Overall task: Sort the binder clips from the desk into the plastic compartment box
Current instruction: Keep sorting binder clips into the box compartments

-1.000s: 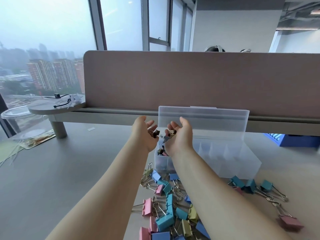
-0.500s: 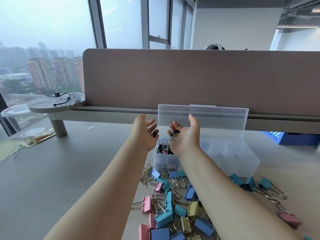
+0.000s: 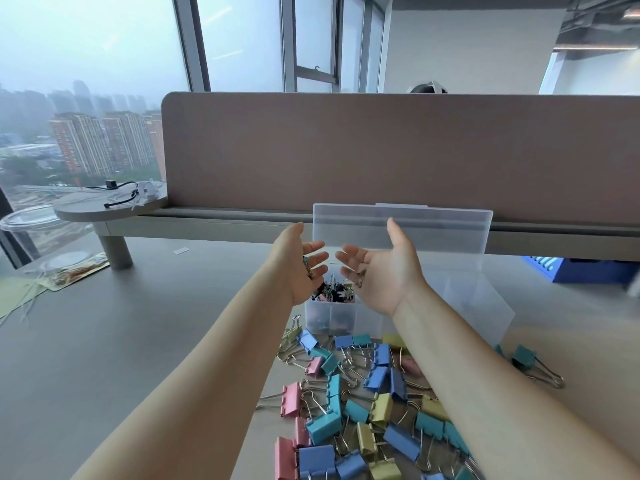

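A clear plastic compartment box (image 3: 485, 306) stands on the desk with its lid (image 3: 433, 230) raised at the back. Its front left compartment holds a heap of small binder clips (image 3: 332, 293). My left hand (image 3: 298, 265) and my right hand (image 3: 384, 268) hover palms up over that compartment, fingers spread. A small clip (image 3: 308, 271) hangs at my left fingers and another small clip (image 3: 361, 277) lies by my right palm. Several large pastel binder clips (image 3: 360, 403) lie scattered on the desk in front of the box.
A brown partition (image 3: 381, 150) with a grey shelf runs behind the box. At the left, a round stand (image 3: 107, 209) carries a black cable. A blue object (image 3: 581, 270) sits under the shelf at right. Two teal clips (image 3: 526, 358) lie right of my right arm.
My hands have moved apart and opened wider. The small clips that they cupped have mostly dropped into the front left compartment.
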`<state>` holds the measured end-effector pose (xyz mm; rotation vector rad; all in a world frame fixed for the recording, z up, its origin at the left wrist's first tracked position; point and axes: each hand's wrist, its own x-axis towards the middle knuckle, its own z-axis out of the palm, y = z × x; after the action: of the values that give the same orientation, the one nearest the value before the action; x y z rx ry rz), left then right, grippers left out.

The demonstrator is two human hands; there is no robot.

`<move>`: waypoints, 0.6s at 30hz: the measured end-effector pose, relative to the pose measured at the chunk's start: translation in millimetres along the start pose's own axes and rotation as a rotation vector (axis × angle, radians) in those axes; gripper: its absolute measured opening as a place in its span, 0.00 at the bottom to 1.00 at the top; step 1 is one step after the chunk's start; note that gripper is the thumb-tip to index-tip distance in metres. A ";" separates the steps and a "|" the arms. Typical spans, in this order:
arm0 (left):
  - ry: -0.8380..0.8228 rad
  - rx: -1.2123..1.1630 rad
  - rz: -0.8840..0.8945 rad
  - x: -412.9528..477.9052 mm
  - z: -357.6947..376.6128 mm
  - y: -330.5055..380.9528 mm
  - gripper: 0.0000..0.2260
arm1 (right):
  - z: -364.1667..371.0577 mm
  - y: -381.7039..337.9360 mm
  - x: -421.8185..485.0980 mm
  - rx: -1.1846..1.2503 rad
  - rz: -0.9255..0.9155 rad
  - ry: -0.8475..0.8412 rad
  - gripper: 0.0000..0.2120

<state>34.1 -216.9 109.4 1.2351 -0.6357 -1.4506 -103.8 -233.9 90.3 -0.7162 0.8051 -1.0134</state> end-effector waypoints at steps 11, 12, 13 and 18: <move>-0.060 0.179 0.051 -3.4 6.7 -2.0 0.25 | 3.1 -1.4 -0.9 -0.217 0.027 -0.110 0.41; -0.059 0.219 0.070 -2.6 6.3 -2.0 0.26 | 3.5 -0.9 -0.5 -0.291 -0.027 -0.062 0.34; -0.050 0.250 0.096 -2.5 5.8 -2.0 0.27 | 3.7 -0.7 -1.1 -0.412 -0.094 -0.010 0.25; 0.117 0.649 0.346 -5.7 -2.6 -2.8 0.11 | -4.2 1.2 -2.6 -1.170 -0.306 0.001 0.10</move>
<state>34.8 -210.2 108.1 1.5876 -1.2320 -0.8945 -107.5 -231.7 87.9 -1.8740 1.3116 -0.7329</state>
